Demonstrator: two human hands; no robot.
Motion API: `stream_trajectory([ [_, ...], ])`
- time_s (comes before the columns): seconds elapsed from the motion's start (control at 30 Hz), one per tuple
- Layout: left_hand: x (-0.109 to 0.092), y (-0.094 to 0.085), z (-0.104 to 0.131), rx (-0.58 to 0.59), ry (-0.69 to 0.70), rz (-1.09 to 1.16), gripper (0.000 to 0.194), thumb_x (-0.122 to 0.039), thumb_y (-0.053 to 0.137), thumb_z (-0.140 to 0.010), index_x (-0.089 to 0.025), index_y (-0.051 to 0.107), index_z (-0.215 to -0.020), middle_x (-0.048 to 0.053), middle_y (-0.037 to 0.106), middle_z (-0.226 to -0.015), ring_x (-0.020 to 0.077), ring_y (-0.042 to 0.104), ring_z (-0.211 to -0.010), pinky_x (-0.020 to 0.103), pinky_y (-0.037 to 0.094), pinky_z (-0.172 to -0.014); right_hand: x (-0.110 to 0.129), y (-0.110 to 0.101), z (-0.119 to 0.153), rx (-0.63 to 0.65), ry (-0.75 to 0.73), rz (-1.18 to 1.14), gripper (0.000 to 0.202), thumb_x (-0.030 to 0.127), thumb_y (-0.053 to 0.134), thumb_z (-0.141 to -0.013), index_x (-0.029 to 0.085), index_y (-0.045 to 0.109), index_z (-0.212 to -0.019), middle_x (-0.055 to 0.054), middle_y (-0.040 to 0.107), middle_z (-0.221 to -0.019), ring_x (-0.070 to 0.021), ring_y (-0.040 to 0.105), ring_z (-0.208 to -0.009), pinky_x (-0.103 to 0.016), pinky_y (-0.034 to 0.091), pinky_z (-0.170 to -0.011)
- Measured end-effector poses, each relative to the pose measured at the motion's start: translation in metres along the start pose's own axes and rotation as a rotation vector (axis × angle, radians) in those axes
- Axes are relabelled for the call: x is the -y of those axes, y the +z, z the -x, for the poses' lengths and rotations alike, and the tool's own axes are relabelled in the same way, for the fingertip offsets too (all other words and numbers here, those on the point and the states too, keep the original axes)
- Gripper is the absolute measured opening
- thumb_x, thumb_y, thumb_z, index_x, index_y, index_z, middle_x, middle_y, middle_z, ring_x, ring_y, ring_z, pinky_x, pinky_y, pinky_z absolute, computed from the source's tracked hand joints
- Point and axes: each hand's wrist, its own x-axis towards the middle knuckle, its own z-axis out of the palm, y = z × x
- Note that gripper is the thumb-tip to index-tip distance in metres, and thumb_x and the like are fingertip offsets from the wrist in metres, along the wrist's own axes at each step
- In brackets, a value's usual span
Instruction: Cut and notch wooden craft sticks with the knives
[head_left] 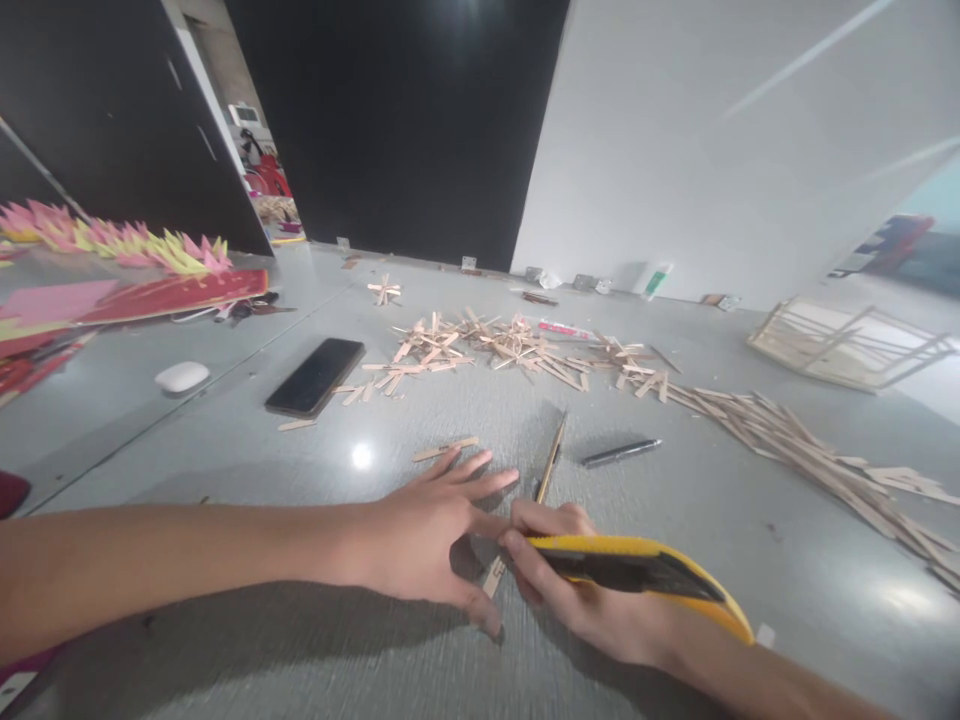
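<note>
My right hand (570, 580) is wrapped round a yellow and black utility knife (637, 566), its handle slanting back over the wrist. The blade is hidden behind the fingers. My left hand (442, 530) lies with fingers spread on the grey tabletop, its index fingertip meeting the right hand's fingers. Between the two hands, a short flat wooden stick (494, 576) shows in part. Just beyond the left fingertips is another flat stick (445, 449) with dark marks. A thin pointed brush-like tool (553, 458) and a dark pen (622, 453) rest ahead of my right hand.
Cut wooden pieces (510, 345) are heaped across the middle, with long sticks (795, 445) trailing right. A phone (316, 377) and a white case (182, 376) lie left. Behind them are pink and yellow paper shapes (112, 237). A stick frame (847, 345) stands far right.
</note>
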Motion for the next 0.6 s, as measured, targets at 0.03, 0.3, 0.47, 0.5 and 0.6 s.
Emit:
stream_trajectory([
  [0.03,0.0,0.0,0.0,0.0,0.001,0.001,0.075,-0.073,0.08,-0.076,-0.042,0.063,-0.143,0.004,0.013,-0.176,0.0457,0.002,-0.16,0.071,-0.003,-0.125,0.0,0.001,0.0,-0.011,-0.011,0.004,0.044,0.053,0.035,-0.108,0.027,0.045,-0.075,0.002,0.062,-0.066,-0.022,0.058,-0.075,-0.041,0.049,-0.075],
  [0.3,0.007,0.005,-0.001,-0.031,0.031,0.007,0.068,-0.07,0.082,-0.077,-0.04,0.068,-0.137,0.001,0.014,-0.176,0.045,0.002,-0.16,0.071,-0.002,-0.125,0.002,0.007,-0.007,-0.077,-0.16,0.037,0.035,0.041,0.034,-0.108,0.027,0.039,-0.076,0.005,0.048,-0.066,-0.0171,0.046,-0.057,-0.038,0.043,-0.067],
  [0.47,0.005,0.004,-0.001,-0.033,0.002,-0.021,0.07,-0.072,0.082,-0.075,-0.039,0.069,-0.136,0.003,0.017,-0.176,0.0444,0.003,-0.161,0.07,0.002,-0.126,-0.001,0.007,-0.01,-0.059,-0.196,0.031,0.032,0.038,0.033,-0.108,0.026,0.04,-0.078,0.005,0.049,-0.066,-0.0158,0.049,-0.057,-0.036,0.043,-0.064],
  [0.5,0.004,0.003,-0.002,-0.024,-0.004,-0.033,0.069,-0.073,0.081,-0.075,-0.039,0.07,-0.135,0.003,0.017,-0.176,0.0438,0.003,-0.161,0.07,0.002,-0.126,-0.001,0.006,-0.01,-0.056,-0.197,0.028,0.033,0.038,0.033,-0.108,0.026,0.04,-0.078,0.005,0.049,-0.066,-0.0156,0.049,-0.057,-0.035,0.043,-0.064],
  [0.6,0.004,0.003,-0.002,-0.01,-0.003,-0.062,0.069,-0.075,0.078,-0.076,-0.039,0.071,-0.134,0.005,0.016,-0.176,0.0425,0.004,-0.161,0.069,0.003,-0.126,-0.003,0.005,-0.01,-0.047,-0.188,0.015,0.036,0.04,0.033,-0.109,0.026,0.04,-0.077,0.005,0.051,-0.062,-0.0154,0.051,-0.056,-0.035,0.043,-0.062],
])
